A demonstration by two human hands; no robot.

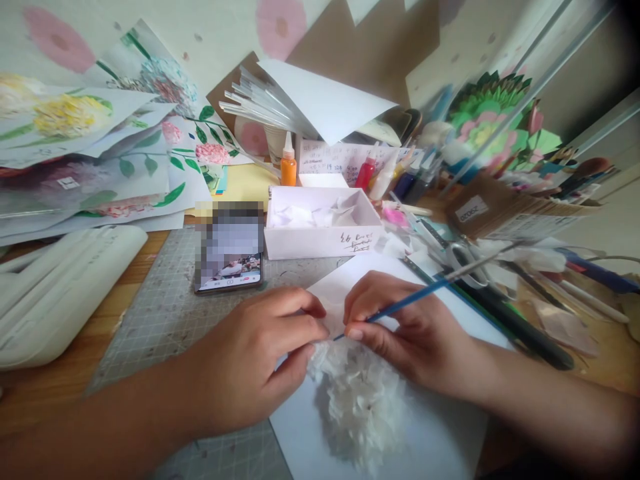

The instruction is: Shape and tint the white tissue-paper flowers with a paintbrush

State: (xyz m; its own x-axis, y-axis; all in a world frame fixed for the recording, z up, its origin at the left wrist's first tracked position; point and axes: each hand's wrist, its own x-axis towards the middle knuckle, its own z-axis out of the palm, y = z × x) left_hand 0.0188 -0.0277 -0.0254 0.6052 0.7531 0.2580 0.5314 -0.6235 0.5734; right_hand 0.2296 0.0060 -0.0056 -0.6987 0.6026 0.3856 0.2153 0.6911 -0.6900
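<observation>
A fluffy white flower of thin crinkled petals [367, 407] lies on a white paper sheet [445, 433]. My left hand [270, 353] is closed at the flower's upper left edge, its thumb and fingers pinching a small white petal [320, 361]. From the right, my right hand [405, 333] grips a thin blue stick [410, 300] between thumb and fingers. Its pointed lower end is close to my left fingertips, above the petals. The stick's far end slants up to the right and looks greyish. Whether the tip touches the petal, I cannot tell.
Beyond my hands stand a white box [320, 241] with white scraps and a phone [233, 275] on the grey cutting mat [150, 327]. An orange bottle [289, 167] is behind. Scissors [467, 263] and tools lie right, near a cardboard box [480, 207]. Paper flower pictures [125, 127] lean left.
</observation>
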